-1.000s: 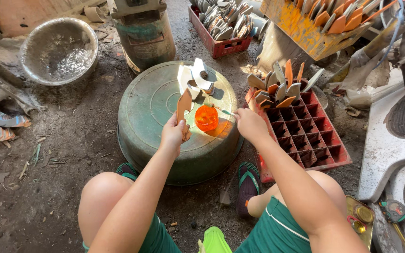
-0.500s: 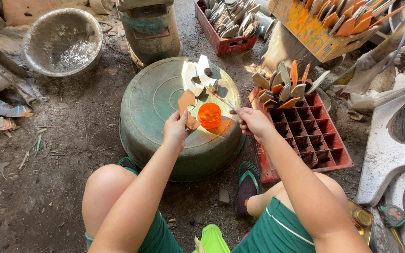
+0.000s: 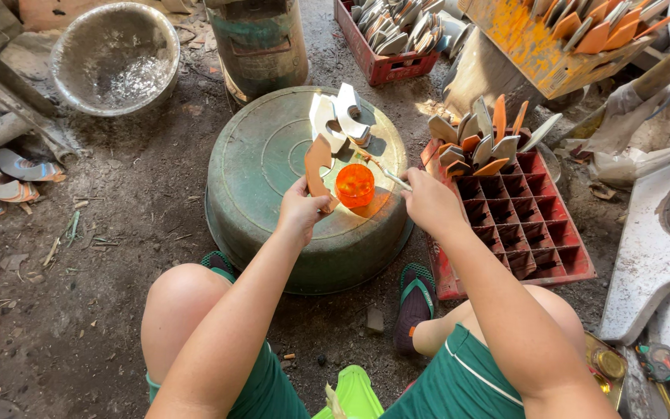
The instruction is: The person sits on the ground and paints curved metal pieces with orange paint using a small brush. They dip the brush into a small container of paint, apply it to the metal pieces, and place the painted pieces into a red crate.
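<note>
Dirt floor, upturned green metal basin [image 3: 273, 194] serving as bench, red compartment crate [image 3: 537, 225] of curved pieces just right of it. Left hand [image 3: 302, 208] pinches a flat curved orange-painted piece [image 3: 318, 164] upright by its lower edge above the basin; it looks light, stiff and wet-slippery on painted faces, so edge grip suits. Right hand [image 3: 428, 203] is closed on a thin brush [image 3: 385, 172] beside the orange paint cup [image 3: 354, 185]; versus the earlier frame, the brush tip has left the cup.

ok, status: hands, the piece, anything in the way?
Left hand grips curved orange-painted piece. Right hand grips thin brush by small orange paint pot. Nothing between them.
</note>
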